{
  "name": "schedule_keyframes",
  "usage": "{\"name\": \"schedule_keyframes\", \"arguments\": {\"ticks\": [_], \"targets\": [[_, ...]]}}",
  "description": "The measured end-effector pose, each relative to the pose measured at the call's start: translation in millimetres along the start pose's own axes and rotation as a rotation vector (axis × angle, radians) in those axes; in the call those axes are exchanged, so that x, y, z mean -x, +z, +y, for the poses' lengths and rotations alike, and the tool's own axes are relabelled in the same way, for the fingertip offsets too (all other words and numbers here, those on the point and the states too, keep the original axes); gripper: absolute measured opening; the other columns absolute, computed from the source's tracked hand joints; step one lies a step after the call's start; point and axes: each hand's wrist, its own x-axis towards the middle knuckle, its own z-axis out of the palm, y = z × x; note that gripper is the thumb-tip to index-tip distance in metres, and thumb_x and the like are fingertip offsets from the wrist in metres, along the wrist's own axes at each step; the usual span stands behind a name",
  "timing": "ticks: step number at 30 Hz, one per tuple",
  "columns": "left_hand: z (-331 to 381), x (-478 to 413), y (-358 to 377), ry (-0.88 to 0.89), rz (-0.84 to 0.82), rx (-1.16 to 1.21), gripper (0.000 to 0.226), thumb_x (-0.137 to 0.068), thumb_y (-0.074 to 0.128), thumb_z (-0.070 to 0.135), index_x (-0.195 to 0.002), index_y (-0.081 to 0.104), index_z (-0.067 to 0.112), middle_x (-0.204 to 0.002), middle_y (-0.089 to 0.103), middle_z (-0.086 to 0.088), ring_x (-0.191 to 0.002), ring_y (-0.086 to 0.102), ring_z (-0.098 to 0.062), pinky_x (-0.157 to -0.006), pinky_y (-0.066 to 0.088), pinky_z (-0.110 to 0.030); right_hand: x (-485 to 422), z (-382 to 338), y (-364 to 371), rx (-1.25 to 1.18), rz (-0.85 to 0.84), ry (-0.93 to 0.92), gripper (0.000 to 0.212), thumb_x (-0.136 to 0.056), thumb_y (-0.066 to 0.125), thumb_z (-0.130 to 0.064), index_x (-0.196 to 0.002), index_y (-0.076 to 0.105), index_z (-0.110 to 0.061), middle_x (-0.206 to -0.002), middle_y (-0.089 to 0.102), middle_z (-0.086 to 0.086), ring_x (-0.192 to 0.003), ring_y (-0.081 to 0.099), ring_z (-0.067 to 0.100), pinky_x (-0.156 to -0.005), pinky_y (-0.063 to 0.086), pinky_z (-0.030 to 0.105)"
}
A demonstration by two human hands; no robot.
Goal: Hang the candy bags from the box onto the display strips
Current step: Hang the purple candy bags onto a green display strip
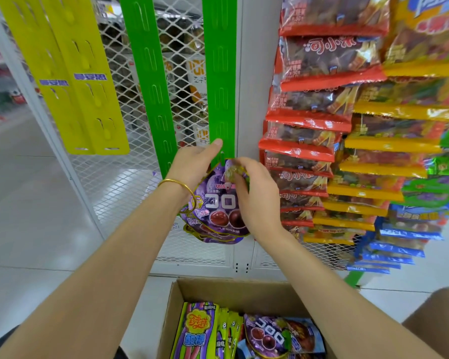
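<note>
Shopfloor restock, mid-hang: two yellow strips [70, 81] hang bare at far left, then two green strips [219, 73] on the mesh panel [114, 177]. Left hand [192, 164], gold bangle [178, 193] at the wrist, steadies the lower end of the right-hand green strip with its thumb up against it; whether the fingers curl behind can't be seen. Right hand [254, 193] pinches the top of a purple bag [218, 203] just below that strip's end, hands close together, bag hole being worked onto a hook. At least three more purple bags sit stacked under it, exact no. unclear. Box [171, 320] on the floor below holds one purple bag plus several green packs, approx four. Full strips of red bags [309, 120], yellow bags [379, 167] and blue bags [389, 252] fill the right.

Risk, as judged: hole misses the hook or tears if pulled hard; strip swings if the left hand lets go early, and the lower bags could drop
</note>
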Motion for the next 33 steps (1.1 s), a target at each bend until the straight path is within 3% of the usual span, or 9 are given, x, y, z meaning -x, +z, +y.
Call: {"name": "schedule_keyframes", "arguments": {"ticks": [4,6,7,11,16,21,29,31,33], "targets": [[-16.3,13.7,-2.8,0.141,-0.044,-0.126,0.027,-0.092,0.053,0.028,-0.069,0.054,0.014,-0.076,0.052,-0.008,-0.071,0.046,-0.014,-0.068,0.033,-0.022,8.5,14.5,-2.4,-0.061,-0.089,-0.046,0.041,-0.089,0.051,-0.001,-0.125,0.053,-0.02,-0.113,0.057,0.001,-0.1,0.048,0.006,-0.083,0.039,0.02],[-28.2,20.0,-4.5,0.204,-0.056,-0.223,0.014,-0.09,0.059,0.022,-0.099,0.065,0.014,-0.1,0.062,-0.004,-0.091,0.054,-0.011,-0.083,0.035,-0.018,19.4,21.3,-10.3,-0.047,-0.107,-0.05,0.05,-0.086,0.049,0.006,-0.129,0.051,-0.02,-0.116,0.051,-0.002,-0.105,0.044,0.002,-0.088,0.033,0.01],[-34.4,24.1,-5.2,0.247,-0.011,-0.308,0.034,-0.086,0.06,0.025,-0.118,0.06,0.011,-0.116,0.059,-0.004,-0.107,0.051,-0.014,-0.093,0.032,-0.019,27.9,26.3,-15.1,-0.027,-0.093,-0.046,0.05,-0.085,0.048,0.007,-0.129,0.052,-0.018,-0.118,0.048,-0.004,-0.107,0.042,0.001,-0.091,0.03,0.006],[-55.9,49.6,1.3,0.407,0.174,-0.455,0.045,-0.074,0.055,0.023,-0.117,0.057,0.011,-0.115,0.054,-0.01,-0.109,0.049,-0.026,-0.092,0.028,-0.02,80.8,72.3,-37.7,0.082,-0.038,-0.024,0.037,-0.086,0.049,0.006,-0.118,0.058,-0.011,-0.112,0.054,0.0,-0.099,0.053,0.012,-0.08,0.045,0.023],[-81.2,82.6,43.5,0.332,-0.138,-0.377,0.027,-0.081,0.06,0.004,-0.106,0.058,0.014,-0.104,0.047,-0.001,-0.086,0.051,-0.01,-0.073,0.038,-0.006,169.7,174.8,-37.3,0.199,-0.316,0.541,0.025,-0.09,0.048,-0.005,-0.108,0.058,-0.018,-0.097,0.063,0.002,-0.084,0.063,0.023,-0.074,0.052,0.044],[-115.1,93.7,69.7,0.207,-0.376,-0.477,0.024,-0.084,0.059,0.01,-0.106,0.059,0.018,-0.111,0.052,-0.005,-0.094,0.055,-0.013,-0.071,0.038,-0.017,257.1,227.8,-24.1,0.326,-0.847,0.988,0.032,-0.094,0.051,-0.021,-0.123,0.051,-0.008,-0.108,0.062,0.013,-0.095,0.06,0.029,-0.081,0.048,0.037],[-129.3,88.0,77.8,0.117,-0.41,-0.58,0.019,-0.086,0.056,0.011,-0.102,0.06,0.019,-0.117,0.051,-0.005,-0.091,0.058,-0.011,-0.071,0.032,0.002,267.5,239.9,19.8,-0.365,-0.358,1.836,0.041,-0.096,0.049,-0.016,-0.133,0.04,0.0,-0.133,0.048,0.021,-0.121,0.049,0.032,-0.086,0.048,0.038],[-131.0,87.4,78.1,0.095,-0.419,-0.596,0.018,-0.087,0.056,0.012,-0.102,0.06,0.02,-0.117,0.051,-0.005,-0.092,0.058,-0.011,-0.071,0.03,0.006,267.0,242.2,27.6,-0.406,-0.273,1.914,0.034,-0.094,0.053,-0.015,-0.124,0.047,0.0,-0.105,0.059,0.02,-0.111,0.058,0.028,-0.086,0.049,0.038],[-133.8,85.6,76.9,0.081,-0.416,-0.601,0.017,-0.087,0.056,0.011,-0.101,0.061,0.018,-0.116,0.052,-0.005,-0.09,0.058,-0.011,-0.07,0.028,0.007,264.6,238.6,35.2,-0.385,-0.28,1.947,0.02,-0.091,0.06,-0.021,-0.096,0.055,-0.002,-0.069,0.05,0.009,-0.073,0.061,0.016,-0.066,0.051,0.031]]}}
